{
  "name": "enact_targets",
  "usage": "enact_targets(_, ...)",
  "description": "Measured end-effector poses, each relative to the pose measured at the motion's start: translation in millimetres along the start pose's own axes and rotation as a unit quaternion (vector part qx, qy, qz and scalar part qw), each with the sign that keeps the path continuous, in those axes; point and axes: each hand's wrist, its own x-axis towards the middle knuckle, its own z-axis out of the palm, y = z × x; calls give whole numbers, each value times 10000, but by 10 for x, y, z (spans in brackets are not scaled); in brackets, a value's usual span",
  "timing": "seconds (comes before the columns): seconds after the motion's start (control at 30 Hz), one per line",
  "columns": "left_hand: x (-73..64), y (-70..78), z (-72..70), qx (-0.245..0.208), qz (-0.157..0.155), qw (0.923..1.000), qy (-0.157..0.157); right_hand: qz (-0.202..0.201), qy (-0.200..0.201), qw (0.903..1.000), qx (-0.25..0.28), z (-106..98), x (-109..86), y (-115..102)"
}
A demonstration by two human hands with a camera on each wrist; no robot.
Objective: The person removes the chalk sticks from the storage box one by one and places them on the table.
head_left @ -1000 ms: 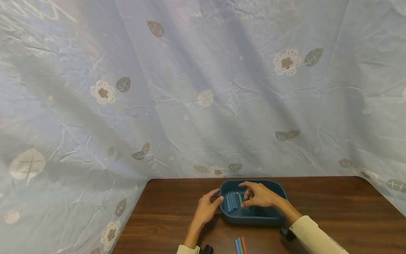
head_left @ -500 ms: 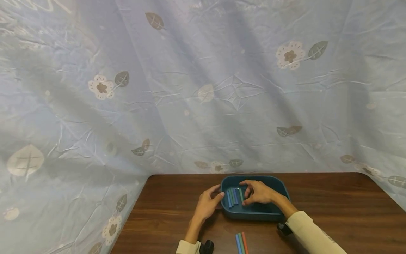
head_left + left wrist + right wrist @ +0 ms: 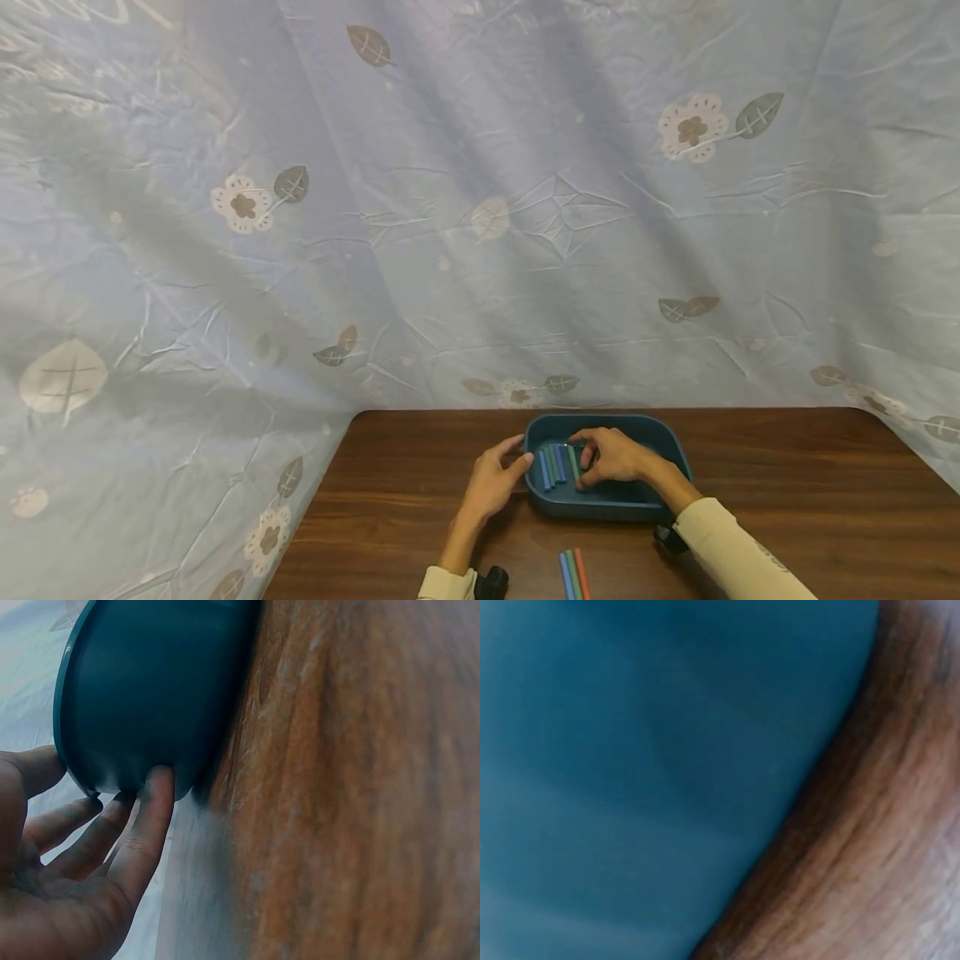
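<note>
A dark blue rectangular bin (image 3: 607, 510) stands on the wooden table. My left hand (image 3: 489, 486) holds its left end, thumb at the rim; in the left wrist view the fingers (image 3: 154, 814) press the outer wall. My right hand (image 3: 617, 457) reaches inside, thumb and index finger at the two ends of a slim green stick (image 3: 574, 463). To its left, several blue and green sticks (image 3: 546, 472) lie side by side on the bin floor. The right wrist view shows the bin's wall (image 3: 630, 750) up close, with the right hand hidden.
Nearer the front, a blue stick (image 3: 566, 575), a green stick (image 3: 574, 575) and a red stick (image 3: 582, 573) lie side by side on the table (image 3: 375, 517). A patterned cloth (image 3: 450, 333) hangs behind the table and along its left side.
The right thumb and index finger have come in slightly at the green stick's ends. The left hand stays at the bin. The head view has shifted slightly.
</note>
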Motion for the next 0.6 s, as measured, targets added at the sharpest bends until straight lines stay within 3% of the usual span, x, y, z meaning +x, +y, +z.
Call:
enact_targets(0.17,-4,10,7,-133,-13,9999,-53,122,40,9999,-110,11,20,10)
enact_targets(0.6,-5,6,-13,169,48,9998,2,-12,274,9995,-179,-38,-57,-79)
